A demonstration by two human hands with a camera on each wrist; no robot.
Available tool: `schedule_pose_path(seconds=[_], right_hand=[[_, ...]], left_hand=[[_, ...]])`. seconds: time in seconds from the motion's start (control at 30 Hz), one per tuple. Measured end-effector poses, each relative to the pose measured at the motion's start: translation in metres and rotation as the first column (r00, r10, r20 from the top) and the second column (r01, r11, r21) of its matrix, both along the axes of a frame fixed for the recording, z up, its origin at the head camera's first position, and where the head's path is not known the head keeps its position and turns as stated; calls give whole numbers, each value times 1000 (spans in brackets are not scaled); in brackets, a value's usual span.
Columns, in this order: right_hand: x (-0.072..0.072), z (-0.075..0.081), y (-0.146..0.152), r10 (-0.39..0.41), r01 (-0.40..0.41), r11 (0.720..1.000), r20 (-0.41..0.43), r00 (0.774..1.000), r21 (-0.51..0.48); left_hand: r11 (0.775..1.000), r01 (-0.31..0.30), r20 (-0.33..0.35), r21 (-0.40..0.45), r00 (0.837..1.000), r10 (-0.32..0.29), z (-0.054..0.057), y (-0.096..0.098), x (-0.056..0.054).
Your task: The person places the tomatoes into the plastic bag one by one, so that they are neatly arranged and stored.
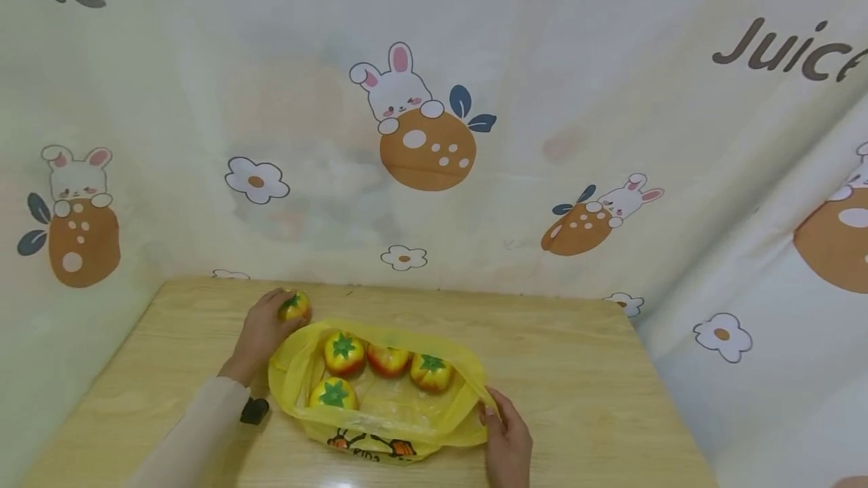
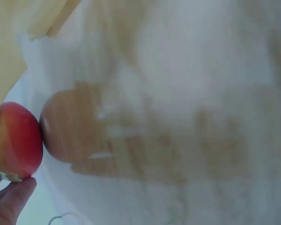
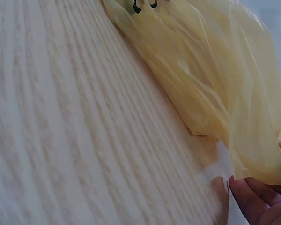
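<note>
Near the back left of the table, my left hand [image 1: 265, 327] grips a yellow-and-red persimmon-like fruit [image 1: 294, 309] with a green star-shaped top. In the left wrist view, fingertips press against the red side of that fruit [image 2: 18, 140], which is at the tabletop. A yellow plastic bag [image 1: 380, 434] lies with its mouth spread wide, just right of the left hand. Inside it sit several similar fruits [image 1: 344, 353]. My right hand [image 1: 510, 439] pinches the bag's right rim between thumb and fingers; the right wrist view shows the thin plastic [image 3: 253, 154] hanging there.
Light wood-grain tabletop [image 1: 576, 398] extends around the bag. A small black object [image 1: 254, 411] is by the left wrist. Behind the table hangs a pale curtain [image 1: 305, 96] printed with rabbits and flowers, with another section along the right side.
</note>
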State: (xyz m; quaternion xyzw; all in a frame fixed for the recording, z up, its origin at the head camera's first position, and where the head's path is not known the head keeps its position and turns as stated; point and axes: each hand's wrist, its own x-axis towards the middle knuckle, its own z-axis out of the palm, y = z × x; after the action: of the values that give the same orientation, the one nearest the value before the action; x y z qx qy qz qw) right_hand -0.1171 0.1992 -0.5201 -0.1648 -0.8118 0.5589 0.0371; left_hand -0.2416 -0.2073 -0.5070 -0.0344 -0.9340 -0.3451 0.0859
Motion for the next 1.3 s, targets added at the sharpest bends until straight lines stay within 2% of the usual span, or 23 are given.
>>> schedule_pose_path(seconds=[0.1,0.23,0.5,0.77,0.87,1.03,1.3], right_hand=[[-1,0,1,1,-1,1000,-2,1000,-23],[-1,-3,1,-5,5,999,-17,1000,-44],[-1,-3,-1,-19,19,1000,-1,1000,-9],[-2,-1,-1,-26,26,1000,18,999,-9],[-2,-1,0,-26,26,1000,0,1000,-17],[-3,0,2,-26,25,999,-22,999,-22],[-3,0,6,-24,24,1000,-37,999,-11]], left_hand=[[1000,-6,17,-6,1000,6,-1,-3,-6],[1000,0,-9,-23,1000,0,-3,-7,-10],[999,33,-45,12,998,-32,-5,-5,-18],[1000,20,23,17,1000,-20,-3,-3,-24],[999,24,25,20,999,-25,-3,-4,-25],[999,40,-8,36,999,-40,-4,-3,-30],[999,34,-50,24,998,-32,-5,-2,-34]])
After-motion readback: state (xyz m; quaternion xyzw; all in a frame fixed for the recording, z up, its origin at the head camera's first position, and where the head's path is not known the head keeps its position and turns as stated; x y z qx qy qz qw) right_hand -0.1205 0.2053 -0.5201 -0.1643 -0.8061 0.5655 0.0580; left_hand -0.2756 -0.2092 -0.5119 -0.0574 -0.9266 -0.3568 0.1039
